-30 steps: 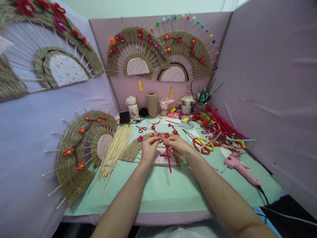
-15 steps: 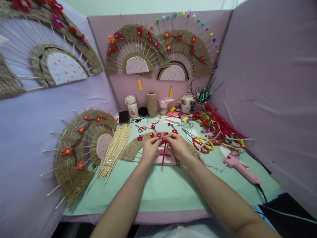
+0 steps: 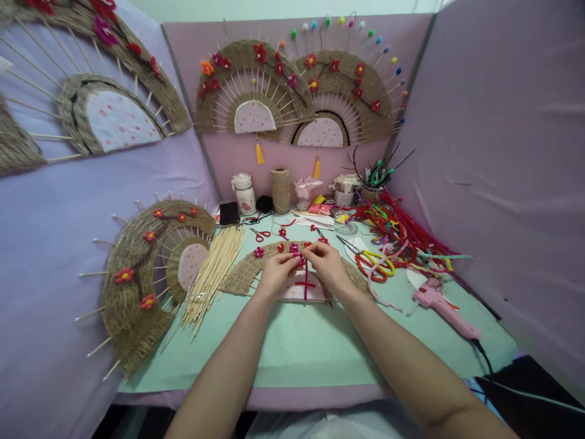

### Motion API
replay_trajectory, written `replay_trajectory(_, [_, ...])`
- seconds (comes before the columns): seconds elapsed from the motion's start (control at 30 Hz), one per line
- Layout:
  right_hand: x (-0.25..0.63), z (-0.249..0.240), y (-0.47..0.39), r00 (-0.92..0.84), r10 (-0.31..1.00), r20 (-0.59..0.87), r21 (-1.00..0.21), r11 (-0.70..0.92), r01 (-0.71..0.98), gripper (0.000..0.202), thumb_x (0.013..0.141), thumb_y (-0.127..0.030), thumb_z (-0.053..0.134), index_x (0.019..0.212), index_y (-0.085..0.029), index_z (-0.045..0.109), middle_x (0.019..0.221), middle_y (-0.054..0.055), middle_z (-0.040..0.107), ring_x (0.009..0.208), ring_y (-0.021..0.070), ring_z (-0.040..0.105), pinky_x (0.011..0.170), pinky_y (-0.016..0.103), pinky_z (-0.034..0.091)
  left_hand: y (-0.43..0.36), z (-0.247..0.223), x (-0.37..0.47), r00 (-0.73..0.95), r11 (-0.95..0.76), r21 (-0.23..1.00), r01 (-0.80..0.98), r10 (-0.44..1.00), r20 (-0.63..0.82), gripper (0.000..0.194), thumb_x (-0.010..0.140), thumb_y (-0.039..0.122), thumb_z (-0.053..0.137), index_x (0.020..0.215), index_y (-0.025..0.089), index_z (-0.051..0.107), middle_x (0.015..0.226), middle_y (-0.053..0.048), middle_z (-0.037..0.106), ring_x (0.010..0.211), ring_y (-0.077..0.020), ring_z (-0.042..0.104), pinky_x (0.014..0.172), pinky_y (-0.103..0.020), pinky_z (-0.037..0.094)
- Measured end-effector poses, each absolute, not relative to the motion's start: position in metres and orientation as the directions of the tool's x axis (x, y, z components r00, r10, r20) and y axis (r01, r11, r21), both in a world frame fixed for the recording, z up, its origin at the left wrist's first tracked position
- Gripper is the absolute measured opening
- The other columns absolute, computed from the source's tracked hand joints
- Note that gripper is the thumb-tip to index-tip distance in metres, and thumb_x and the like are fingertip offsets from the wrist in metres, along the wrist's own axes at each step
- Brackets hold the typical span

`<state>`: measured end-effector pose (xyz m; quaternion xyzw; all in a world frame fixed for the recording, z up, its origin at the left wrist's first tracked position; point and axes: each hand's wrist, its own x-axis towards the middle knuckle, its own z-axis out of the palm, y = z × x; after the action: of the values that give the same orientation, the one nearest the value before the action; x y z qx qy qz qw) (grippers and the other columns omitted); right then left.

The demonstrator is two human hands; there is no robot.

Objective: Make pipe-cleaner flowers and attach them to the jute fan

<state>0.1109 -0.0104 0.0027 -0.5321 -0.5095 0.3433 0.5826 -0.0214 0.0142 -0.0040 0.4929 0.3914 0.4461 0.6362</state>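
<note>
My left hand pinches a magenta pipe cleaner whose top is bent into a small looped shape. The fingers of my right hand are closed on the same piece, fingertips close to the left ones. Its straight end hangs down between the hands. Beneath them a half-round twine fan lies flat, with red and magenta flowers along its upper part and a pale spotted centre, partly hidden by my hands.
Thin sticks and a finished fan are at the left. To the right are scissors, a pink glue gun and tangled pipe cleaners. A twine spool stands behind.
The hanging end of the magenta pipe cleaner has swung slightly right and sits a little higher. Both hands keep their pinch in nearly the same place.
</note>
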Motion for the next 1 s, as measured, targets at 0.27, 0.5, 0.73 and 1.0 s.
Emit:
replay_trajectory(0.27, [0.109,0.023,-0.023,0.201,0.93,0.307,-0.946,0.276,0.168,0.024,0.074,-0.039,0.056,0.072,-0.016,0.062,0.069,0.003,0.062,0.064,0.0139,0.053,0.061,0.025,0.042,0.006,0.019,-0.023,0.275,0.16,0.964,-0.212,0.956,-0.098,0.028,0.055,0.032,0.076,0.075,0.013,0.07,0.067,-0.006,0.064,0.058,-0.0095,0.055,0.048,-0.018,0.037])
replay_trajectory(0.5, [0.109,0.041,-0.028,0.141,0.901,0.411,-0.899,0.375,0.225,0.021,0.08,-0.038,0.05,0.078,-0.019,0.059,0.074,0.002,0.062,0.068,0.0147,0.055,0.063,0.024,0.043,-0.005,0.048,-0.022,0.152,-0.172,0.985,0.016,0.974,0.167,0.017,0.067,0.027,0.064,0.077,0.016,0.072,0.069,-0.004,0.067,0.058,-0.011,0.056,0.052,-0.021,0.041])
replay_trajectory(0.73, [0.112,0.031,-0.02,0.197,0.907,0.373,-0.919,0.332,0.211,0.02,0.078,-0.036,0.052,0.074,-0.018,0.058,0.072,0.002,0.061,0.068,0.015,0.054,0.064,0.025,0.042,0.002,0.03,-0.006,0.085,-0.053,0.996,-0.076,0.995,0.059,0.022,0.067,0.029,0.064,0.083,0.015,0.071,0.075,-0.006,0.069,0.063,-0.0145,0.063,0.051,-0.021,0.044])
replay_trajectory(1.0, [0.113,0.007,-0.008,0.189,0.963,0.193,-0.978,0.205,-0.048,0.024,0.069,-0.039,0.061,0.075,-0.016,0.064,0.075,0.003,0.065,0.072,0.016,0.057,0.072,0.029,0.043,0.005,0.009,0.001,0.044,0.064,0.918,-0.391,0.998,-0.05,0.028,0.056,0.028,0.075,0.079,0.013,0.071,0.082,-0.007,0.069,0.069,-0.0112,0.061,0.066,-0.023,0.049])
